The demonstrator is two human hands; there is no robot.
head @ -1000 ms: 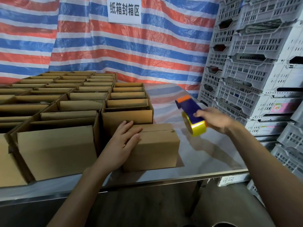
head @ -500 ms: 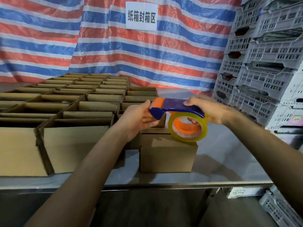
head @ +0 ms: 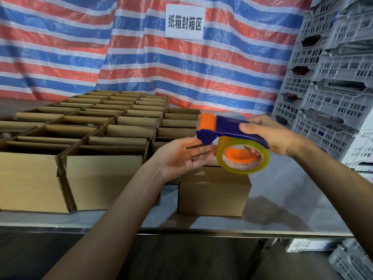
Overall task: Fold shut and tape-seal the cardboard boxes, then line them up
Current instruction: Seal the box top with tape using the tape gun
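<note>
A folded-shut cardboard box stands alone near the table's front edge. Above it my right hand grips a blue and orange tape dispenser carrying a roll of clear yellowish tape. My left hand is held palm up just left of the roll, fingers straight, their tips by the dispenser's front end. Whether they touch the tape I cannot tell. Rows of open cardboard boxes fill the table's left side.
The grey table has bare surface to the right of the lone box. Stacked grey plastic crates rise along the right. A striped tarp with a white sign hangs behind.
My left hand left the box top and rose to the dispenser, now opening palm up. My right hand brought the dispenser in over the box. The view tilted upward.
</note>
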